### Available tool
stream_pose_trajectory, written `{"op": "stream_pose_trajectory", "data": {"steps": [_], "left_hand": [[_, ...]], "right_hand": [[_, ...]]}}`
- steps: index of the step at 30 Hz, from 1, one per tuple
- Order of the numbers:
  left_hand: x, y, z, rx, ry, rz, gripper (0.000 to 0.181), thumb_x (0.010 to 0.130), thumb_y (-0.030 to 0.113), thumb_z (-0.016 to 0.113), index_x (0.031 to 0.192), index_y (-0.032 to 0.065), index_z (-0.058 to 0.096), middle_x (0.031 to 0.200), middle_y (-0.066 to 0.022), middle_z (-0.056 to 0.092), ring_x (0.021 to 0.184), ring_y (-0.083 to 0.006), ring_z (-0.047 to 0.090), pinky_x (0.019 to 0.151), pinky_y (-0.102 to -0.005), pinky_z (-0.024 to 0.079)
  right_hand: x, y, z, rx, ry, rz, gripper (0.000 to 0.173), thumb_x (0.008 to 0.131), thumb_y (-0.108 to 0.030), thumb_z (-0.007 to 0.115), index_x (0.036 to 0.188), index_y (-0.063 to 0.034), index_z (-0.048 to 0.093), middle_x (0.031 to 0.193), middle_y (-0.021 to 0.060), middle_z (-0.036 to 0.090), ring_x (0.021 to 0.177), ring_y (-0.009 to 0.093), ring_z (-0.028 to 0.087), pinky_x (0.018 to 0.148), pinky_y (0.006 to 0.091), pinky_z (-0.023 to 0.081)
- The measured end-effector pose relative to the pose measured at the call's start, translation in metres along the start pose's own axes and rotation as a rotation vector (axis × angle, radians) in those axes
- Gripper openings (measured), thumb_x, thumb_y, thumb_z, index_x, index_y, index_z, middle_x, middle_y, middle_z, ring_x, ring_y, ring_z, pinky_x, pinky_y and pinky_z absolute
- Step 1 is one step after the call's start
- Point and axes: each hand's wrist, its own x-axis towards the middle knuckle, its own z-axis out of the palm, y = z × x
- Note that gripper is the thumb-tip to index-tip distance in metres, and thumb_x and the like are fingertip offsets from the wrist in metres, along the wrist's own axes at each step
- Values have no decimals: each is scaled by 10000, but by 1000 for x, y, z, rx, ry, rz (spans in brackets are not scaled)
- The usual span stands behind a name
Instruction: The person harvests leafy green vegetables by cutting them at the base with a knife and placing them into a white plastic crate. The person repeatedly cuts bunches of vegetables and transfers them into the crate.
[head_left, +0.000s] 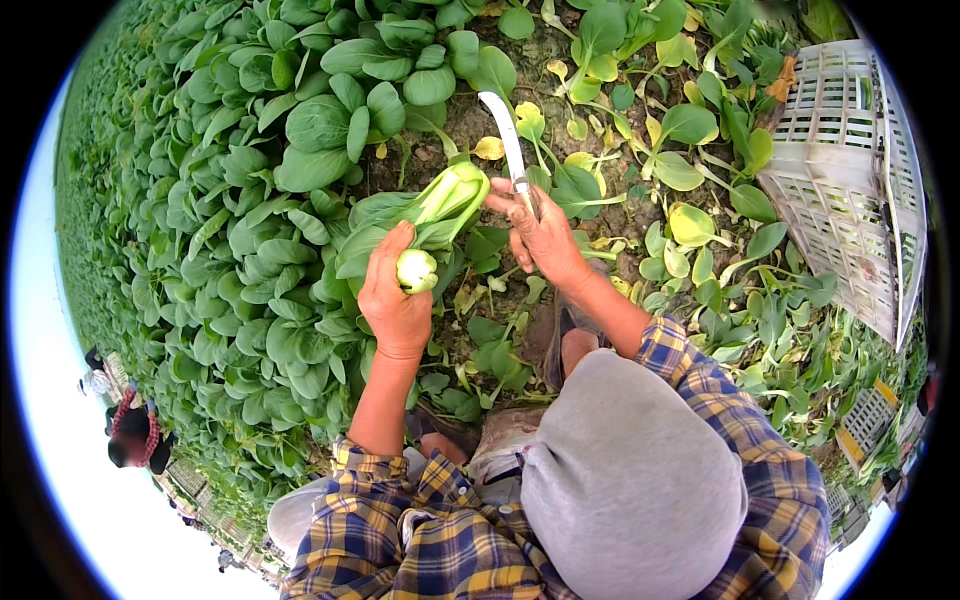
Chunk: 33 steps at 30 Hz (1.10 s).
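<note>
My left hand (394, 300) grips cut heads of green bok choy. One pale stem base (417, 271) pokes out beside the thumb, and a second bok choy head (454, 196) points its stalks up and to the right. In my right hand (541, 232) is a harvesting knife (504, 131) with a curved, pale blade pointing away from me. The fingers of that hand are partly spread around the handle, close to the second head's base. Whether they touch it, I cannot tell. Leaves hide part of the left fingers.
Dense rows of growing bok choy (255, 225) fill the left side. Loose yellow and green leaves (690, 225) litter the soil to the right. A white plastic crate (832, 172) stands at the far right, and another crate (868, 424) lies lower down. A person (135, 431) is at the far left.
</note>
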Motion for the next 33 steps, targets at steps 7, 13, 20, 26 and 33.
{"op": "stream_pose_trajectory", "data": {"steps": [7, 13, 20, 26, 33], "left_hand": [[-56, 45, -6, 141, -125, 78, 412, 784, -59, 659, 1189, -1, 613, 1228, -167, 629, 973, -302, 679, 734, -325, 572], [-74, 85, -32, -170, -388, -205, 661, 764, -107, 646, 1385, 16, 458, 1486, -186, 384, 1214, -312, 563, 847, -336, 547], [-28, 86, -101, -549, -366, -457, 640, 824, -16, 677, 1408, -40, 416, 1545, -184, 279, 1372, -277, 382, 1104, -379, 346], [-37, 71, -29, -780, -482, -482, 1239, 671, 335, 875, 1535, 91, 22, 1452, -195, 412, 1303, -292, 459, 1080, -391, 366], [-45, 70, 12, -1017, -439, -680, 981, 683, 190, 871, 1430, 44, 251, 1230, -91, 579, 1082, -163, 570, 934, -321, 469]], "right_hand": [[-13, -14, 39, 450, 107, 243, 537, 922, -350, 660, 1305, -89, 390, 793, -48, 397, 444, 29, 368, 372, 194, 318], [-34, -34, 38, 113, 102, 73, 579, 871, -319, 718, 1268, -37, 405, 753, -14, 465, 406, 38, 364, 353, 201, 308], [-57, -47, 14, 83, -3, 108, 621, 856, -334, 724, 1281, -22, 397, 662, -31, 447, 379, 39, 338, 348, 202, 297], [-67, -43, 46, 27, -94, 54, 591, 881, -347, 698, 1266, -27, 383, 758, 11, 497, 397, 47, 358, 355, 211, 300], [-71, -29, 15, -26, -26, 46, 513, 994, -476, 468, 1195, -3, 461, 826, 26, 505, 432, 50, 386, 385, 210, 308]]}}
